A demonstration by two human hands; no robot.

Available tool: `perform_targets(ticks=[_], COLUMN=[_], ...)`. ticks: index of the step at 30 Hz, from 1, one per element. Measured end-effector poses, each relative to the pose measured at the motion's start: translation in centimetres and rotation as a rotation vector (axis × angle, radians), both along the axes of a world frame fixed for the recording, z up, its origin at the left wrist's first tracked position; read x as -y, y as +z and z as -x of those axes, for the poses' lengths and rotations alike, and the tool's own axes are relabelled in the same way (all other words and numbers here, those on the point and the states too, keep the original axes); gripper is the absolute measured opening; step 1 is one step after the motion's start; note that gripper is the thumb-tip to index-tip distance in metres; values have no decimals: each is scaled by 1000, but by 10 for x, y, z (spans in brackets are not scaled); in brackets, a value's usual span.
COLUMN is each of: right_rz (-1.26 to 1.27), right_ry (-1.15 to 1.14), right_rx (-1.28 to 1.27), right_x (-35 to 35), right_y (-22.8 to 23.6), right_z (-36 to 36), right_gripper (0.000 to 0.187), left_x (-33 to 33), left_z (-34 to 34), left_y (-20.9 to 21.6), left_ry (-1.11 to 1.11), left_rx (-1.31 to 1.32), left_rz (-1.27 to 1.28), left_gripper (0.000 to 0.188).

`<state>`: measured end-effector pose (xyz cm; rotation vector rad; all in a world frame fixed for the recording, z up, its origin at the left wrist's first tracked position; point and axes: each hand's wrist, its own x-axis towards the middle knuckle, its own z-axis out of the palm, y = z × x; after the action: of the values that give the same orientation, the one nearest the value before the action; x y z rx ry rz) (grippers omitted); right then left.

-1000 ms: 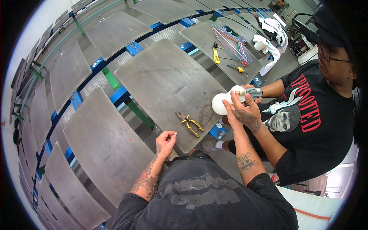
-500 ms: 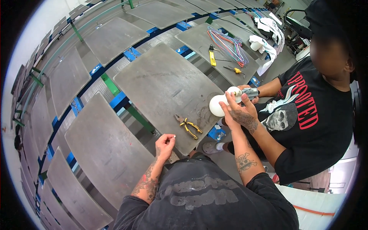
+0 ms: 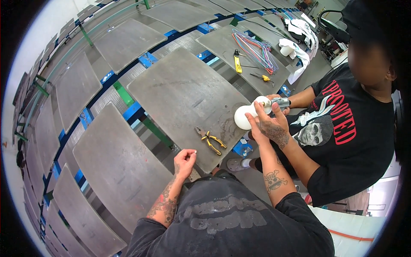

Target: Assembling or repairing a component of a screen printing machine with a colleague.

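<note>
White rounded container (image 3: 242, 118): steady gently with right hand (image 3: 256, 130); cannot tell tightness of partly hidden grip. Pinching small white bit (image 3: 195, 151) in left hand (image 3: 184, 163), best held securely.

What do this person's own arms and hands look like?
Short black sleeves leave the left forearm and right forearm bare; the left carries dark tattoos with red patches, the right a dark skull-and-crossbones tattoo. Left hand and right hand are gloveless.

Large red capital letters (image 3: 340, 112) spell one word across a co-worker's black shirt (image 3: 368, 141).
</note>
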<state>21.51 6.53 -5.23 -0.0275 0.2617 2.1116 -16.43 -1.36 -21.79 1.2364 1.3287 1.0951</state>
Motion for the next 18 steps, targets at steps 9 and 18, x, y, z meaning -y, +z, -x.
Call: perform_targets(ticks=[9,18], right_rz=[103,-96], right_ry=[-142,27], right_rx=[-80,387], right_x=[9,4], right_y=[14,15], right_z=[20,9], right_gripper=[74,72], left_x=[1,0], left_z=[2,1], left_y=[-1,-2], left_ry=[5,10], left_rx=[32,12], left_rz=[14,1], left_gripper=[14,14])
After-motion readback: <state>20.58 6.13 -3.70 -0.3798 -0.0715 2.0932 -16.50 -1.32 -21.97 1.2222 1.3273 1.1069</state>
